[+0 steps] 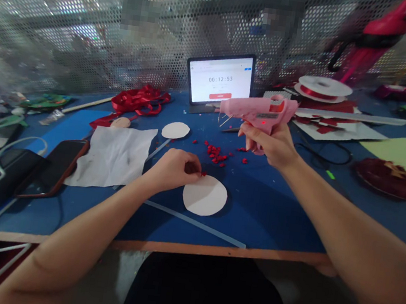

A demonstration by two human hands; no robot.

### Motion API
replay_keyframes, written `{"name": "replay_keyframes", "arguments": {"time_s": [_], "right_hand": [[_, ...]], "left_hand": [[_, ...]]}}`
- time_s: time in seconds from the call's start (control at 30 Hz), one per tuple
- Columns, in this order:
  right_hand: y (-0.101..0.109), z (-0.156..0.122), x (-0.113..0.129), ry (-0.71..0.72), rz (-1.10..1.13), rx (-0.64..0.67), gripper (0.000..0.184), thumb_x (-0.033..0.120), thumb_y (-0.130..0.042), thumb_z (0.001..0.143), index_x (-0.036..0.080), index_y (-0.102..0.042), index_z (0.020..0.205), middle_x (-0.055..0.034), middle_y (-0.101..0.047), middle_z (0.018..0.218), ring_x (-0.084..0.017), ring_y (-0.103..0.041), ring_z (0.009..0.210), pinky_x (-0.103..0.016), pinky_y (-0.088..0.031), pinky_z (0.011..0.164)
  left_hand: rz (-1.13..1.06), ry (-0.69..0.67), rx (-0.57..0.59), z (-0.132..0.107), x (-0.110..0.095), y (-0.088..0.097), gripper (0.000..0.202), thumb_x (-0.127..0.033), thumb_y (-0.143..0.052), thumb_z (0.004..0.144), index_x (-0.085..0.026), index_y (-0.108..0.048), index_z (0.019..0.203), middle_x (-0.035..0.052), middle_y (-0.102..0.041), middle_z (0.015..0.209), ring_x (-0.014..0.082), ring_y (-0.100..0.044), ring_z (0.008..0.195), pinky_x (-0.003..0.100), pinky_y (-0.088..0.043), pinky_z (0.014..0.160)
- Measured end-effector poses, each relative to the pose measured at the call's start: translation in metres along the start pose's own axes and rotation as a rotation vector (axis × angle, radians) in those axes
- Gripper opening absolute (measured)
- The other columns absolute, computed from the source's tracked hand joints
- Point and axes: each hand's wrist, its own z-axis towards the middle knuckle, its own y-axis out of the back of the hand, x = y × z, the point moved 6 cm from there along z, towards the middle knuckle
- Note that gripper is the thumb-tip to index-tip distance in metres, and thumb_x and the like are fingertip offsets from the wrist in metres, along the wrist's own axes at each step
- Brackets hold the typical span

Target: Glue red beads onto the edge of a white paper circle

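Note:
My right hand (269, 143) is wrapped around the handle of a pink hot glue gun (248, 108), raised above the table with its nozzle to the left. A clear glue stick (350, 116) juts from the back of the gun. My left hand (176, 172) is pinched at the upper left rim of a white round disc (204, 197). A small red piece (203, 174) shows at its fingertips, on the disc's edge. Beyond the disc lies a loose cluster of small red pieces (215, 153). Another white disc (176, 130) rests farther back.
A tablet (220, 79) showing a timer stands at the back. Left are a white cloth (114, 155), a phone (55, 167) and red ribbon (138, 98). A glue stick (197, 223) lies near the table's front edge. A ribbon spool (324, 85) and a dark red disc (386, 178) are right.

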Motion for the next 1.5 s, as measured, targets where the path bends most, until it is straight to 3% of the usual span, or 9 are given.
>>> {"name": "replay_keyframes", "arguments": {"time_s": [0.43,0.6,0.7,0.9,1.03,1.1,1.27,1.4,1.5], "right_hand": [[0.0,-0.001,0.002,0.002,0.0,0.004,0.025,0.041,-0.067,0.074,0.019,-0.061,0.066,0.0025,-0.052,0.047,-0.007,-0.043,0.038,-0.022,-0.032,0.035],[0.0,0.0,0.002,0.005,-0.004,0.0,0.026,0.041,-0.068,0.073,0.019,-0.059,0.063,0.001,-0.053,0.048,-0.009,-0.047,0.042,-0.023,-0.035,0.037],[0.0,0.0,0.002,-0.003,0.006,0.001,0.026,0.042,-0.068,0.071,0.02,-0.058,0.064,0.0014,-0.053,0.049,-0.009,-0.046,0.042,-0.023,-0.035,0.036],[0.0,0.0,0.003,-0.009,0.023,0.003,0.026,0.044,-0.068,0.072,0.021,-0.058,0.066,0.0024,-0.052,0.049,-0.008,-0.044,0.04,-0.024,-0.035,0.037],[0.001,0.001,0.002,-0.005,0.021,0.003,0.027,0.046,-0.066,0.074,0.021,-0.058,0.066,0.0026,-0.051,0.049,-0.009,-0.045,0.041,-0.025,-0.036,0.038],[0.001,0.001,0.001,0.002,0.016,-0.004,0.027,0.046,-0.065,0.075,0.022,-0.058,0.066,0.0024,-0.052,0.049,-0.01,-0.047,0.043,-0.025,-0.038,0.04],[0.004,0.001,0.001,0.022,0.022,-0.033,0.03,0.048,-0.066,0.074,0.022,-0.057,0.062,0.0021,-0.051,0.047,-0.011,-0.049,0.047,-0.025,-0.04,0.041],[0.005,0.001,0.004,0.042,0.028,-0.056,0.036,0.058,-0.067,0.068,0.023,-0.061,0.066,0.0022,-0.051,0.047,-0.01,-0.048,0.046,-0.025,-0.04,0.039],[0.005,0.001,0.005,0.039,0.034,-0.055,0.04,0.063,-0.067,0.065,0.023,-0.062,0.069,0.0022,-0.051,0.047,-0.01,-0.047,0.044,-0.025,-0.038,0.037]], "left_hand": [[-0.012,0.01,0.001,0.0,0.001,-0.001,0.014,-0.024,-0.059,0.07,-0.015,-0.069,0.074,0.0014,-0.068,0.062,0.0123,-0.059,0.055,0.022,-0.042,0.054],[-0.081,0.059,0.025,0.0,0.003,0.008,0.016,-0.027,-0.063,0.068,-0.015,-0.069,0.077,0.0024,-0.069,0.066,0.0133,-0.061,0.059,0.021,-0.044,0.053],[-0.14,0.124,0.003,0.002,0.014,0.019,0.017,-0.031,-0.066,0.066,-0.016,-0.069,0.074,0.0014,-0.068,0.064,0.0134,-0.061,0.059,0.021,-0.044,0.053],[-0.378,0.191,-0.148,0.01,0.049,0.033,0.021,-0.034,-0.065,0.067,-0.015,-0.067,0.076,0.0018,-0.066,0.064,0.0134,-0.061,0.061,0.024,-0.049,0.059],[-0.12,0.115,-0.342,0.018,0.055,0.038,0.02,-0.028,-0.06,0.072,-0.016,-0.067,0.086,0.0032,-0.069,0.076,0.0136,-0.062,0.069,0.024,-0.049,0.065],[0.017,0.084,-0.379,0.023,0.053,0.037,0.021,-0.025,-0.057,0.074,-0.016,-0.068,0.089,0.0047,-0.07,0.087,0.0138,-0.062,0.073,0.023,-0.049,0.067],[0.205,-0.029,-0.332,0.033,0.044,0.027,0.03,-0.021,-0.053,0.077,-0.015,-0.067,0.104,0.0086,-0.068,0.105,0.0159,-0.064,0.079,0.025,-0.051,0.069],[0.281,-0.237,-0.297,0.039,0.032,0.016,0.035,-0.015,-0.042,0.085,-0.015,-0.063,0.113,0.0105,-0.066,0.116,0.0211,-0.059,0.109,0.038,-0.046,0.094],[0.295,-0.377,-0.231,0.045,0.027,0.005,0.041,-0.008,-0.036,0.086,-0.014,-0.057,0.121,0.0108,-0.063,0.123,0.0193,-0.056,0.117,0.041,-0.039,0.103]]}}
